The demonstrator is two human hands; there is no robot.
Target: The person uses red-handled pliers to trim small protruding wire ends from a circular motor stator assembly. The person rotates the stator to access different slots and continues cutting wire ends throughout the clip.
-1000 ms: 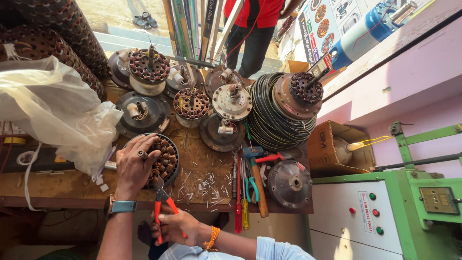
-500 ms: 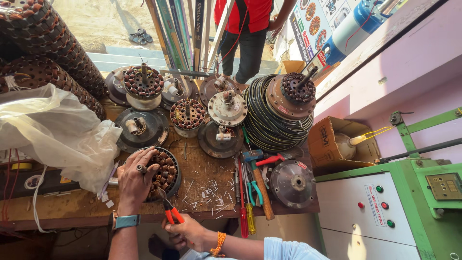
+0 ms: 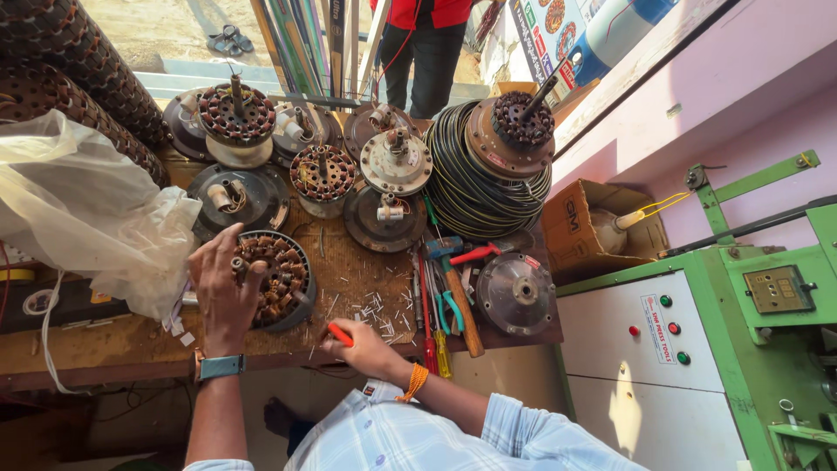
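My left hand [image 3: 222,292] rests palm down on a round fan stator [image 3: 277,277] wound with copper coils, lying on the wooden workbench [image 3: 357,288]. A watch with a teal strap is on that wrist. My right hand [image 3: 364,347] is at the bench's near edge, closed around a tool with red handles [image 3: 340,334]; its working end is hidden by my fingers. Small white snippets [image 3: 377,310] are scattered on the wood between the stator and the hand tools.
Several fan motors and stators [image 3: 323,179] crowd the far side of the bench, beside a coil of black cable [image 3: 475,187]. A hammer, pliers and screwdrivers [image 3: 446,292] lie at right with a motor cover [image 3: 514,292]. A plastic bag [image 3: 87,218] is left. A person [image 3: 427,44] stands beyond. A green machine [image 3: 750,349] stands at right.
My right hand with the red-handled tool has drawn back from the stator towards the near right edge of the bench. My left hand stays on the stator. The view has shifted slightly.
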